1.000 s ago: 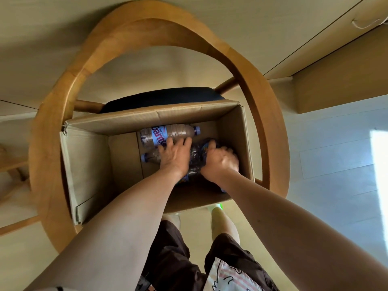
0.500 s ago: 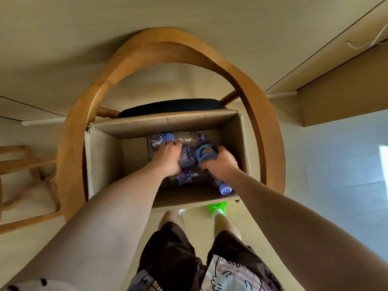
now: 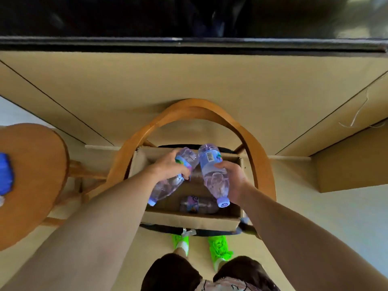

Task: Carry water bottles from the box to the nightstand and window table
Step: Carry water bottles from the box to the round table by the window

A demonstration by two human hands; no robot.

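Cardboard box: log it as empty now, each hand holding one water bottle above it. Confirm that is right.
Not quite. The head view shows the cardboard box is not empty: one bottle lies on its floor. The rest stands: the left hand and right hand each hold one water bottle above it.

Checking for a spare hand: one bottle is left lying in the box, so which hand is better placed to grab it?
Neither is free. The left hand and right hand each grip a bottle. The right is marginally better placed, since the remaining bottle lies just below it in the box.
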